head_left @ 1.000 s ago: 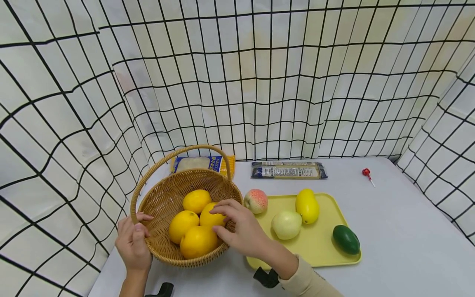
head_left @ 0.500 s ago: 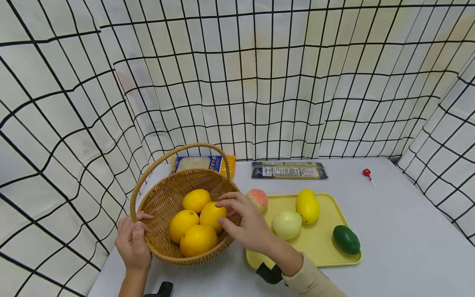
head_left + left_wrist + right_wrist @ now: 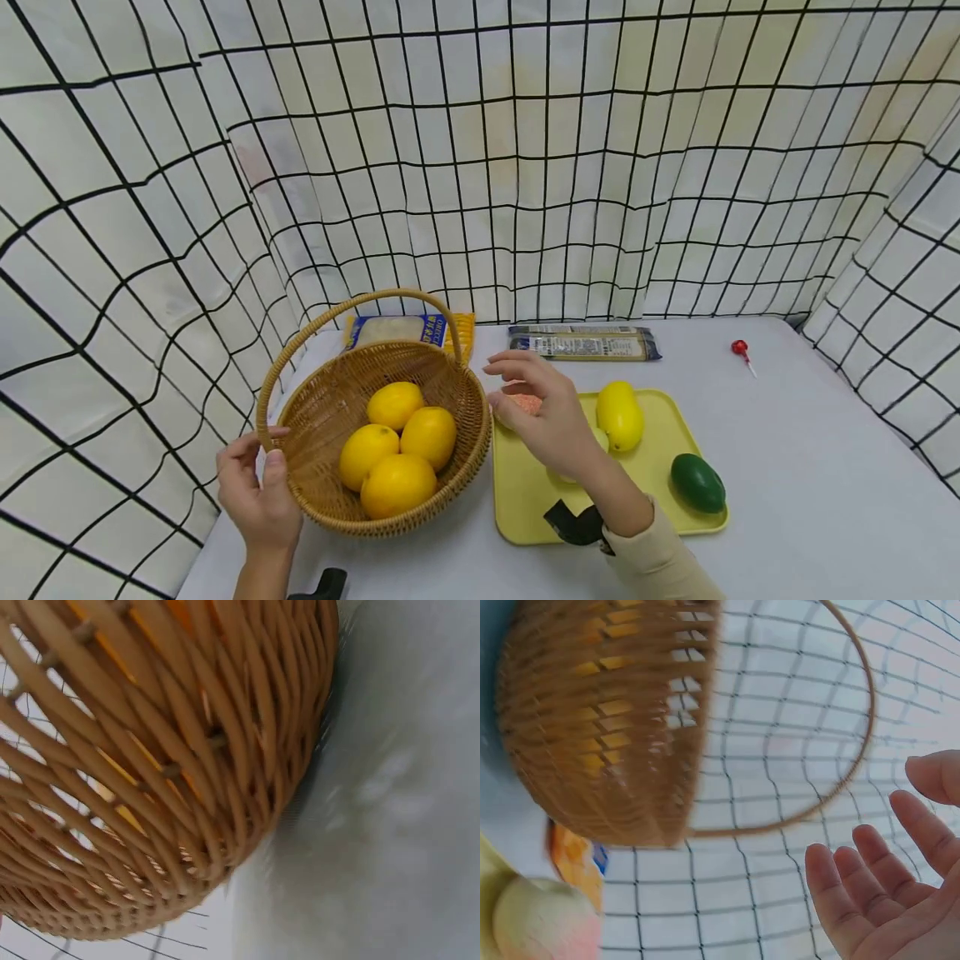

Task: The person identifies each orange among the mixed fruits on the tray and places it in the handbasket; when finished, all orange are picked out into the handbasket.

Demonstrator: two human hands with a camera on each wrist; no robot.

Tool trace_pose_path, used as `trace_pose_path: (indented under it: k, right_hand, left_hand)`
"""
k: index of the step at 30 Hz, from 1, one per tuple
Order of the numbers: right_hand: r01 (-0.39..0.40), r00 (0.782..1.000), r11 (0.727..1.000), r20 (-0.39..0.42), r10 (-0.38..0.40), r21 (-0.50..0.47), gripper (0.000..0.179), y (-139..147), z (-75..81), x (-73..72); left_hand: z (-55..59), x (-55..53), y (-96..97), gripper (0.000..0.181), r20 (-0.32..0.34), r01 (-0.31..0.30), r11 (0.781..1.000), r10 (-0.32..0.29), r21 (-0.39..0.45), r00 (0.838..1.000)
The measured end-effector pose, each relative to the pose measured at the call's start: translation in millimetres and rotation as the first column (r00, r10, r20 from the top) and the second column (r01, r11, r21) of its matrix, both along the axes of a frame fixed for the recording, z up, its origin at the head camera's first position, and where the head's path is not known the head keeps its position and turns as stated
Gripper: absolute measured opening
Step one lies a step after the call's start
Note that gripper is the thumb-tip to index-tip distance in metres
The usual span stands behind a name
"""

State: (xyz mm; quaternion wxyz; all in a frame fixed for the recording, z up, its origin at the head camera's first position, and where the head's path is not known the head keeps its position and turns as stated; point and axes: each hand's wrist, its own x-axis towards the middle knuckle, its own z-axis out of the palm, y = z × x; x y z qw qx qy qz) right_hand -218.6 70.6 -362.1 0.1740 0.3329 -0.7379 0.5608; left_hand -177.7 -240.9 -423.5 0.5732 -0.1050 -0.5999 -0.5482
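A brown wicker basket [image 3: 465, 467] with an arched handle stands tilted toward me in the head view. Several yellow lemons [image 3: 397, 487] lie inside it. At the basket's left side is my left hand [image 3: 258, 500], its fingers loosely about the foot of the handle and its thumb spread apart. The left wrist view shows mostly the basket's woven wall [image 3: 187, 750]. My right hand [image 3: 551, 417] hovers right of the basket, above the peach [image 3: 527, 404], holding nothing. In the right wrist view its fingers are relaxed and apart from the basket [image 3: 607, 735].
A yellow tray [image 3: 517, 521] holds a pale green round fruit [image 3: 564, 477], mostly hidden by my forearm, a yellow oblong fruit [image 3: 619, 415] and a dark green fruit [image 3: 697, 483]. Behind lie a blue-and-yellow packet [image 3: 461, 329], a long packet [image 3: 585, 343] and a small red-headed item [image 3: 741, 347].
My right hand has drawn away from the lemons, out of the basket and to the right over the peach. My left hand has shifted slightly left, its grip on the rim loosened.
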Motion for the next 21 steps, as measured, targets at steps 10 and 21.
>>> trace_pose_path:
  k: [10, 21]
  right_hand:
    - [-0.051, 0.995, 0.993, 0.077, 0.06, -0.111, 0.027, 24.4, 18.0, 8.5]
    - [0.001, 0.996, 0.993, 0.087, -0.011, 0.116, 0.028, 48.7, 6.1, 14.8]
  left_hand:
    - [39.4, 18.3, 26.4, 0.028, -0.262, -0.163, 0.979, 0.191, 0.126, 0.946]
    - [87.8, 50.9, 44.0, 0.029, 0.468, 0.327, 0.705, 0.008, -0.63, 0.884]
